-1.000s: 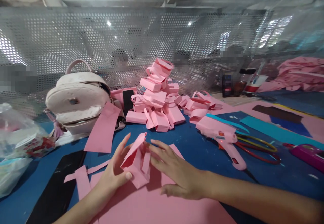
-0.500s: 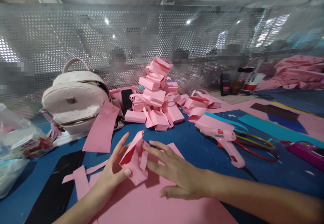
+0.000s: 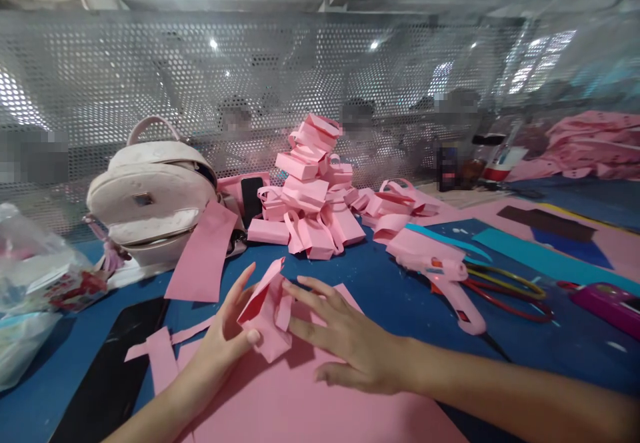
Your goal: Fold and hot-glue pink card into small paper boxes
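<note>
A small pink paper bag point(image 3: 270, 329) with a darker pink inside is tilted in front of me, its folded mouth facing up and left. My left hand point(image 3: 229, 336) grips it from the left, thumb on the near side and fingers behind. On the other side, my right hand point(image 3: 355, 343) has its fingers spread, with the fingertips at the bag's paper strip handle; whether they press on it I cannot tell. Beneath both hands lies a large pink paper sheet point(image 3: 320, 409). Pink paper strips point(image 3: 160, 356) lie beside my left wrist.
Finished-looking pink paper bags point(image 3: 310, 196) are piled at the back. A pink glue gun point(image 3: 450, 283) with its cord lies to the right, near a purple device point(image 3: 607, 303). On the left are a white backpack point(image 3: 155, 189), a black flat object point(image 3: 110, 369) and a plastic bag point(image 3: 30, 263).
The view has shifted very slightly. Both hands keep nearly the same pose, and the paper bag stays in my left hand.
</note>
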The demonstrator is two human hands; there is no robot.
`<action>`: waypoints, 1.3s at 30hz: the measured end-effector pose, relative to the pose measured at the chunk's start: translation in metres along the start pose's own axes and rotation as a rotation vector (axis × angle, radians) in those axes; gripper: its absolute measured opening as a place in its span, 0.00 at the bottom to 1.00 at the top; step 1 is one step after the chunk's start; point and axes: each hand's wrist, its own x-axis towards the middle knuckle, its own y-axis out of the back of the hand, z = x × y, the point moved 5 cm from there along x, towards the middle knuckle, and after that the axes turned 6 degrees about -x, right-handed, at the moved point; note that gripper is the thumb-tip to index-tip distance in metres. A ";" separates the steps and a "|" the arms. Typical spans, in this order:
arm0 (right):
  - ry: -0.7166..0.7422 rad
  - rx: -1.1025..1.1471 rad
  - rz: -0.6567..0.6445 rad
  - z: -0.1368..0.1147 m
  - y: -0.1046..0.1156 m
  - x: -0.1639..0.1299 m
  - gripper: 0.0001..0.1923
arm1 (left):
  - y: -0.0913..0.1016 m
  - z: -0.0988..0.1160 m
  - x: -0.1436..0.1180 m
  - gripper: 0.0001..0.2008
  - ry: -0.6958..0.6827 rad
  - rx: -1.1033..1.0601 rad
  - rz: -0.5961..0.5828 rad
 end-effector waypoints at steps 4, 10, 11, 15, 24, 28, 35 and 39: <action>-0.081 -0.007 -0.024 0.003 0.000 0.000 0.33 | -0.006 0.002 0.000 0.49 -0.017 -0.077 -0.043; -0.124 -0.035 -0.043 0.004 0.000 0.002 0.33 | -0.008 0.002 0.000 0.49 -0.038 -0.090 -0.051; -0.123 -0.040 -0.044 0.004 0.001 0.002 0.34 | -0.007 0.002 0.000 0.48 -0.039 -0.086 -0.049; -0.140 -0.040 -0.061 0.003 0.002 0.003 0.35 | -0.005 0.000 0.001 0.48 -0.041 -0.082 -0.049; -0.149 -0.050 -0.049 0.003 0.002 0.003 0.39 | -0.008 0.003 0.001 0.46 -0.054 -0.075 -0.066; -0.142 -0.031 -0.025 0.003 0.002 0.002 0.38 | -0.003 -0.001 0.001 0.47 -0.043 0.000 -0.043; -0.154 -0.003 -0.047 0.002 0.002 0.004 0.37 | -0.003 0.000 0.002 0.49 -0.057 0.008 -0.050; -0.183 0.011 -0.057 0.003 0.002 0.004 0.36 | -0.001 -0.002 0.001 0.49 -0.032 0.006 -0.026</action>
